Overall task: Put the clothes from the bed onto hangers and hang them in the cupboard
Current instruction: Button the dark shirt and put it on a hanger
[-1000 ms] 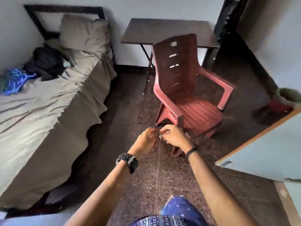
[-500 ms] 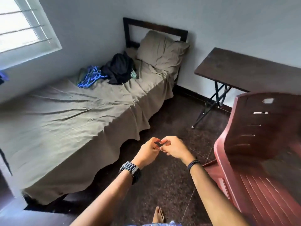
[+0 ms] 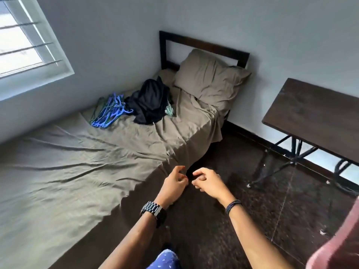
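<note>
Left hand (image 3: 175, 183) and right hand (image 3: 208, 182) hang loosely curled and empty, just apart, off the bed's (image 3: 77, 171) near edge. The clothes (image 3: 149, 101) lie heaped by the pillow (image 3: 209, 80), touching the hangers (image 3: 109, 111) at the wall edge. Grab that tangle carelessly and I'd expect several hangers to lift together, snagging the fabric.

Grey walls (image 3: 213, 18), barred window (image 3: 23, 43), dark floor (image 3: 223, 220), folding table (image 3: 314, 115)

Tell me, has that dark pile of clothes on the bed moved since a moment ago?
No. The dark clothes lie between the blue hangers and the pillow, as before; only the camera turned.
</note>
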### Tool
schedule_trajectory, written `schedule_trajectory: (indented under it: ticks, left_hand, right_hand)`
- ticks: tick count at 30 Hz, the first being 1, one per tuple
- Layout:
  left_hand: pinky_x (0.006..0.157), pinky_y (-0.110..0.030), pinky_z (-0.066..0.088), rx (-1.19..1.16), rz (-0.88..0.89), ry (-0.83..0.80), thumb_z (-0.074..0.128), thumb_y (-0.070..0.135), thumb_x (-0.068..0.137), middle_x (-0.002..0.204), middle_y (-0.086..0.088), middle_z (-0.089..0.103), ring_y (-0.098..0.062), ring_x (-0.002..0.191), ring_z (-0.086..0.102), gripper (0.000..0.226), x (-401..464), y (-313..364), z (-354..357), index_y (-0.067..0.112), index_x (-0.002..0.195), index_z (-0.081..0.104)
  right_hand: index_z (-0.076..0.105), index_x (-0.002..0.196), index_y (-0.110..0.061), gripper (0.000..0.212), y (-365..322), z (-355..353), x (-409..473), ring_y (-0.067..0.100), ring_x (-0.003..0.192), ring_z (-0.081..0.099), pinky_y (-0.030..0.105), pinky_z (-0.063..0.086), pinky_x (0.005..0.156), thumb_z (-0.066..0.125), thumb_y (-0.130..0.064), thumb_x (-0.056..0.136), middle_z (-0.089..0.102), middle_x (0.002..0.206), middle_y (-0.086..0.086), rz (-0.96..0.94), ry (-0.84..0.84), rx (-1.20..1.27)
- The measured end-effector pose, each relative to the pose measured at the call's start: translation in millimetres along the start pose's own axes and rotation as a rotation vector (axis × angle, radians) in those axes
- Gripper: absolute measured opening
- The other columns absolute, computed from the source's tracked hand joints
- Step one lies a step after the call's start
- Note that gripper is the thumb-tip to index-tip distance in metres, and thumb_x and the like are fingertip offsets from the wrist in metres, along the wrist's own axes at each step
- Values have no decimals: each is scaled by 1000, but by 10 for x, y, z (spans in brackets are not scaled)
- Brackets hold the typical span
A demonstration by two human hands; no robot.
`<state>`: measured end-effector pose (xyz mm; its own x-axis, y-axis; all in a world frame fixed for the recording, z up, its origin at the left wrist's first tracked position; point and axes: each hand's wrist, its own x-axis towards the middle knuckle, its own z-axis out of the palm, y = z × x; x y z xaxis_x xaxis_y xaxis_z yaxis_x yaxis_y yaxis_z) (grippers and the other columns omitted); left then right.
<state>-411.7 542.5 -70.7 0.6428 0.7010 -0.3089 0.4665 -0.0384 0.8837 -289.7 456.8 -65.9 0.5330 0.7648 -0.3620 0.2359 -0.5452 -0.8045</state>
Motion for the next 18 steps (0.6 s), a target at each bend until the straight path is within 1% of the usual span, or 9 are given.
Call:
schedule_trajectory:
  ticks: [2,3,6,8,10,11,13,17,18]
  left_hand:
    - [64,-22,45,17,-9,-12,50,8,91,84,4,58,-10,67,55,39,466,87,-152,15,130,46]
    - [64,-22,44,44,-11,-26,50,7,91,87,1,59,-12,68,55,39,670,125,-219,15,129,46]
    - [71,-34,45,100,40,-84,51,5,91,96,-6,59,-26,81,57,39,1339,285,-463,12,128,45]
    - [73,-36,46,87,47,-104,51,4,92,96,-6,59,-31,86,59,38,1795,387,-605,12,129,44]
    - [78,-39,50,70,31,-91,51,6,93,97,-9,63,-33,90,62,36,2233,482,-708,16,127,45]
    - [77,-38,49,65,18,-85,51,8,93,96,-8,64,-30,90,63,35,2388,516,-737,18,126,46]
    - [67,-30,46,12,8,-87,49,7,94,91,-5,63,-24,81,62,33,2744,623,-802,19,124,46]
    - [57,-25,43,-89,-1,-13,42,-1,93,91,-9,62,-18,72,61,33,3458,784,-884,10,123,50]
    - [57,-25,44,-107,-5,22,41,-1,93,92,-10,62,-15,70,61,32,3570,823,-897,9,122,51]
  right_hand:
    - [61,109,-14,26,-196,-44,406,29,87,69,39,56,77,68,-11,84,72,85,9,31,-1,49]
    - [60,111,-13,28,-294,-66,587,30,87,69,39,56,76,68,-10,84,72,87,11,46,-4,58]
    - [58,114,-12,30,-624,-153,1189,25,81,68,33,55,71,67,-10,86,71,89,12,49,-1,88]
    - [56,117,-10,31,-842,-233,1564,15,75,65,24,52,64,66,-9,87,67,88,11,41,2,136]
    - [55,119,-7,32,-1003,-321,1955,13,74,61,20,49,61,63,-7,88,64,88,11,48,-10,165]
    - [54,120,-6,33,-1057,-359,2103,14,77,61,19,49,61,62,-6,89,63,90,12,56,-14,173]
    - [53,122,-4,32,-1166,-441,2490,17,79,59,20,48,61,60,-5,90,61,92,13,73,-19,203]
    - [53,120,2,29,-1286,-601,3248,14,61,55,20,42,52,55,0,91,58,74,6,80,-45,221]
    - [54,120,2,29,-1306,-631,3390,13,61,56,20,42,51,55,0,91,59,75,6,87,-41,212]
